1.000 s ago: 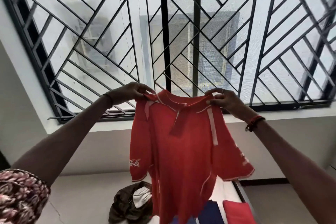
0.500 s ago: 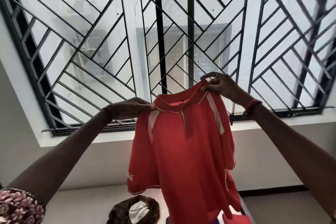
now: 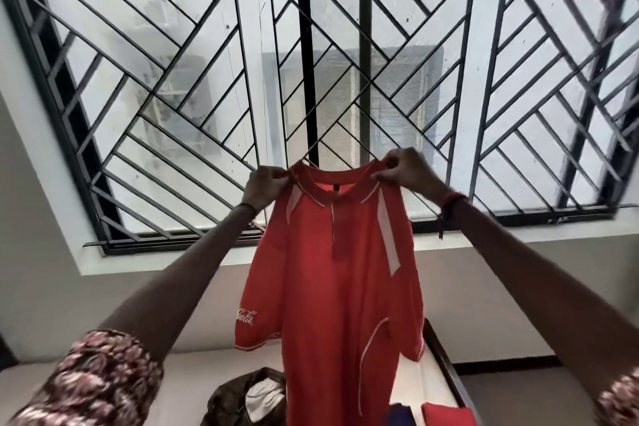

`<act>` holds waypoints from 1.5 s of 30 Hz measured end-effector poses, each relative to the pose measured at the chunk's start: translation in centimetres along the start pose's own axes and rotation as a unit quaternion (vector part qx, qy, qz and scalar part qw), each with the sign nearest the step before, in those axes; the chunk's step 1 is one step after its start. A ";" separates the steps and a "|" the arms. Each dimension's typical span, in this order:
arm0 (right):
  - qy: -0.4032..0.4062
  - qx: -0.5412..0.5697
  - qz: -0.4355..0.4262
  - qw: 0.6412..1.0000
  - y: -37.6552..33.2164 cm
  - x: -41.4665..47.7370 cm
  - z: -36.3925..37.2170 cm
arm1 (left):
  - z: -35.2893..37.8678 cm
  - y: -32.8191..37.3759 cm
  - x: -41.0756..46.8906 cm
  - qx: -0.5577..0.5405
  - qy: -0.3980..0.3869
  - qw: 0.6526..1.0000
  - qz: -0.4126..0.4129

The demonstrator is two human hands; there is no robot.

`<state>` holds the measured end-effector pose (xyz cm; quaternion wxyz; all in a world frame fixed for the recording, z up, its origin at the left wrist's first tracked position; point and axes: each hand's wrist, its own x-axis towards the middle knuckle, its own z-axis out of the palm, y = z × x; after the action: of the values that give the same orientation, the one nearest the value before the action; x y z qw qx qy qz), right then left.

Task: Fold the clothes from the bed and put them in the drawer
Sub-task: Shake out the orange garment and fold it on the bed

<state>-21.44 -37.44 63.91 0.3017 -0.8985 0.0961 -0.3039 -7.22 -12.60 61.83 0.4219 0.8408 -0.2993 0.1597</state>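
A red polo shirt with white stripes and a white logo on one sleeve hangs in the air in front of the window. My left hand pinches its left shoulder by the collar. My right hand pinches the right shoulder at about the same height. The shirt hangs straight down, its front toward me, and its hem runs out of view at the bottom. It hides part of the bed below.
On the bed lie a crumpled brown garment with white lining, a blue cloth and a red folded cloth. The bed's dark frame edge runs along the right. A barred window fills the wall ahead.
Both hands came closer together and level at the collar; the right hand dropped, the left rose. The shirt now hangs straighter and faces me squarely.
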 end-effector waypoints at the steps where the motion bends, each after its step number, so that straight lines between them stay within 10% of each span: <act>1: 0.024 -0.023 0.013 0.999 -0.4 -0.2 1.1 | 0.6 0.1 -0.2 0.010 0.015 1.000 -0.020; 27: -0.024 0.154 0.075 0.985 -4.7 -1.3 7.7 | 5.9 3.6 -5.3 -0.140 0.011 0.987 0.084; 35: -0.039 0.200 0.052 0.978 -3.4 -1.0 7.1 | 2.9 2.2 -1.2 -0.197 -0.079 0.967 0.139; 45: -0.057 0.361 0.031 0.930 -4.8 -2.8 5.2 | 0.1 5.1 2.1 -0.043 -0.390 0.916 0.083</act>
<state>-20.56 -30.09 62.09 0.6204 -0.7409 -0.0095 -0.2571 -8.87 -15.88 66.01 0.2923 0.7896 -0.5156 -0.1589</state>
